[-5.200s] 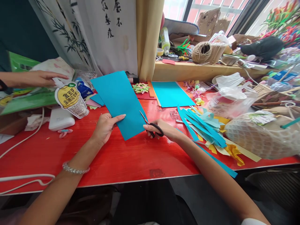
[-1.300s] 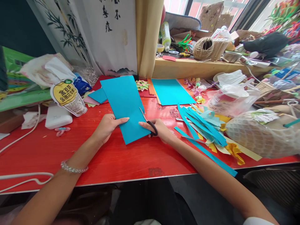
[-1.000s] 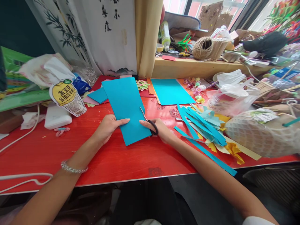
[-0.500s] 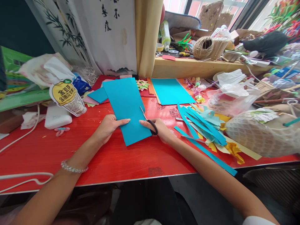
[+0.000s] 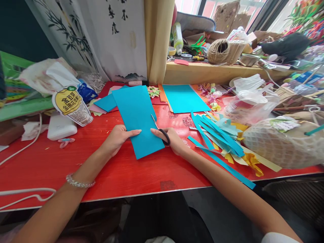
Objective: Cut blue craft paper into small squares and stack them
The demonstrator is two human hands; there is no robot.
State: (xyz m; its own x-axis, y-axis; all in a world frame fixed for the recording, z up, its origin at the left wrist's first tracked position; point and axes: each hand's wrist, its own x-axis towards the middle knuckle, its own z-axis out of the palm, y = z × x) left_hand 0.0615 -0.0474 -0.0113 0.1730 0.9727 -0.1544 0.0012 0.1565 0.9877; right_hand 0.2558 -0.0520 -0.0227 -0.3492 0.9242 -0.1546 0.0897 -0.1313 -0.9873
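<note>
My left hand [image 5: 118, 138] pinches the left edge of a blue sheet of paper [image 5: 138, 113], its thumb lying on top. The sheet is held tilted above the red table [image 5: 106, 179]. My right hand [image 5: 170, 138] is closed round black-handled scissors [image 5: 165, 135] at the sheet's right edge. One slim blade shows above the paper near that edge; the other blade is hidden. The right thumb also rests on the sheet. Right of this hand lies a pile of cut paper strips [image 5: 222, 135], mostly blue with some yellow.
Behind lie a stack of coloured paper [image 5: 186, 98], smaller folded blue papers [image 5: 106, 102] and a folded paper flower [image 5: 153, 91]. A netted bag [image 5: 280, 148] and a plastic bag [image 5: 253, 101] stand at the right. A white power bank [image 5: 62, 126] and cable [image 5: 30, 192] lie left.
Another person's hand, at the left 5.2 seconds ago, is gone. The blue sheet has turned more upright and shifted slightly right and nearer me. Over the last second almost nothing moves.
</note>
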